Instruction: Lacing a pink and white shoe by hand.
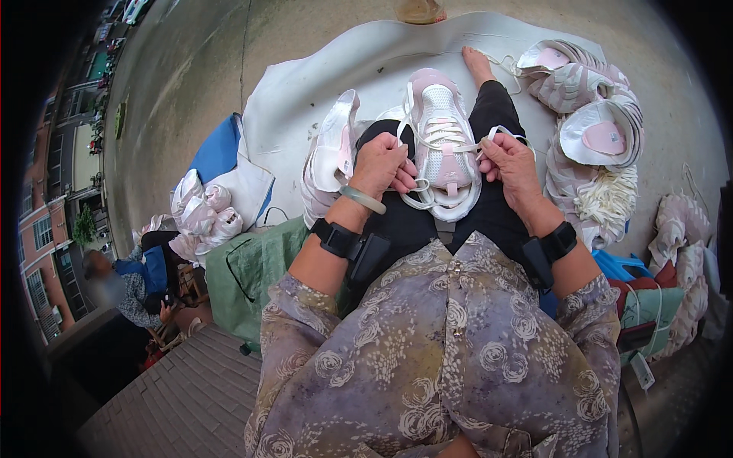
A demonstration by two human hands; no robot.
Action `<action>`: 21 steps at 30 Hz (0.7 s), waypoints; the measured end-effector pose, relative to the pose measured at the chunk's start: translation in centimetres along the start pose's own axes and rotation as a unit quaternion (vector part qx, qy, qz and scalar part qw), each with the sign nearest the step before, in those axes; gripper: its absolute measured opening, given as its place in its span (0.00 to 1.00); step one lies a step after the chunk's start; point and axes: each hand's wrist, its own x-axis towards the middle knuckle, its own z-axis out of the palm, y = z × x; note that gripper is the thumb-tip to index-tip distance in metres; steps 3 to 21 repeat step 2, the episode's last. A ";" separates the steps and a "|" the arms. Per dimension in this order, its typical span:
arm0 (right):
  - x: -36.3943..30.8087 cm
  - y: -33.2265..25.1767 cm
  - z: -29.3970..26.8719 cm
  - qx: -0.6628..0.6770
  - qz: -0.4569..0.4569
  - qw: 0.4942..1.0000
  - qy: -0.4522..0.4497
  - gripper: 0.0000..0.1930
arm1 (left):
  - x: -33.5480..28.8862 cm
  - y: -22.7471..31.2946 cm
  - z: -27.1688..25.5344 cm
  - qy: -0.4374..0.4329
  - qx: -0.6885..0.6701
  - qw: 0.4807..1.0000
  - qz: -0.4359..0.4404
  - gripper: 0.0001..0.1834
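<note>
A pink and white sneaker upper rests on my lap between my thighs, its toe pointing away from me. White lace crosses its front in several rows. My left hand is closed in a pinch on the lace at the shoe's left side. On the other side my right hand pinches the lace's other end, fingertips together beside the shoe. Both lengths of lace run from the shoe to my fingers.
More pink and white shoe uppers lie left of my leg. Stacked uppers and a bundle of white laces are on the right. A white sheet covers the ground. A green sack stands left, near a seated person.
</note>
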 end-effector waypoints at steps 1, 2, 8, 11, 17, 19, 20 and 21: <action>0.0 0.0 0.2 0.009 -0.010 1.000 0.009 0.07 | 0.1 -0.2 -0.1 0.008 0.051 0.999 0.018 0.07; -0.2 -0.1 0.2 0.010 -0.018 1.000 0.010 0.07 | 0.2 -0.4 0.0 0.014 0.101 0.994 0.036 0.07; -0.2 -0.1 0.2 0.010 -0.018 1.000 0.010 0.07 | 0.2 -0.4 0.0 0.014 0.101 0.994 0.036 0.07; -0.2 -0.1 0.2 0.010 -0.018 1.000 0.010 0.07 | 0.2 -0.4 0.0 0.014 0.101 0.994 0.036 0.07; -0.2 -0.1 0.2 0.010 -0.018 1.000 0.010 0.07 | 0.2 -0.4 0.0 0.014 0.101 0.994 0.036 0.07; -0.2 -0.1 0.2 0.010 -0.018 1.000 0.010 0.07 | 0.2 -0.4 0.0 0.014 0.101 0.994 0.036 0.07; -0.2 -0.1 0.2 0.010 -0.018 1.000 0.010 0.07 | 0.2 -0.4 0.0 0.014 0.101 0.994 0.036 0.07; -0.2 -0.1 0.2 0.010 -0.018 1.000 0.010 0.07 | 0.2 -0.4 0.0 0.014 0.101 0.994 0.036 0.07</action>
